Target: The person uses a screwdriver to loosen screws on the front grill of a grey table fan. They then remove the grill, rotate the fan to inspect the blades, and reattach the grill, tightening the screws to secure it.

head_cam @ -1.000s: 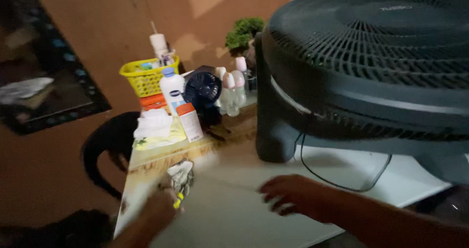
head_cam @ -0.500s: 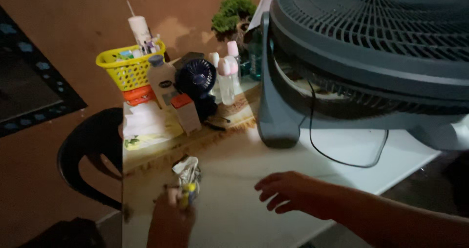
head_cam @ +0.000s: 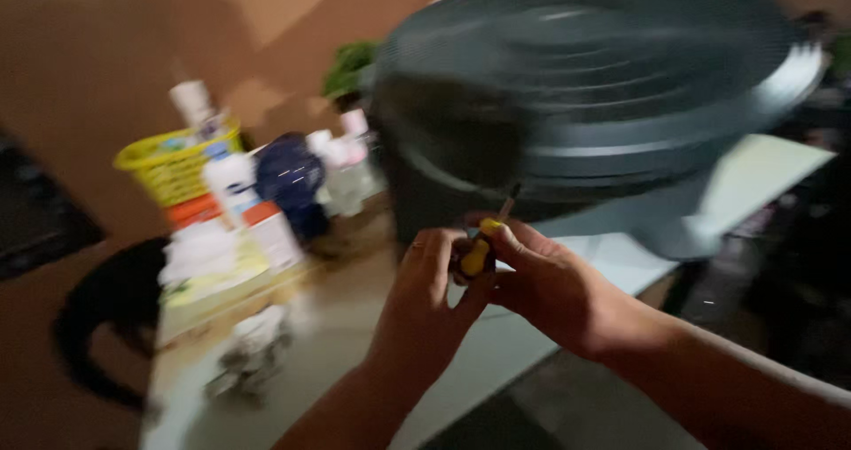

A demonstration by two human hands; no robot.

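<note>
Both my hands meet in front of me over the white table (head_cam: 355, 361). My left hand (head_cam: 430, 299) and my right hand (head_cam: 554, 286) together hold a small screwdriver (head_cam: 481, 246) with a yellow handle, its thin shaft pointing up toward a large dark grey fan (head_cam: 603, 104). The fan stands on the table right behind my hands. The view is blurred by motion.
A yellow basket (head_cam: 173, 162), white bottles (head_cam: 232, 184), a small dark blue fan (head_cam: 291, 180) and a green plant (head_cam: 347, 64) crowd the table's far left. A crumpled white packet (head_cam: 253, 348) lies near the left edge. A black chair (head_cam: 106, 317) stands on the left.
My left hand lifted the yellow-handled screwdriver off the table beside the packet and brought it to my right hand. The view swung right and closer to the fan.
</note>
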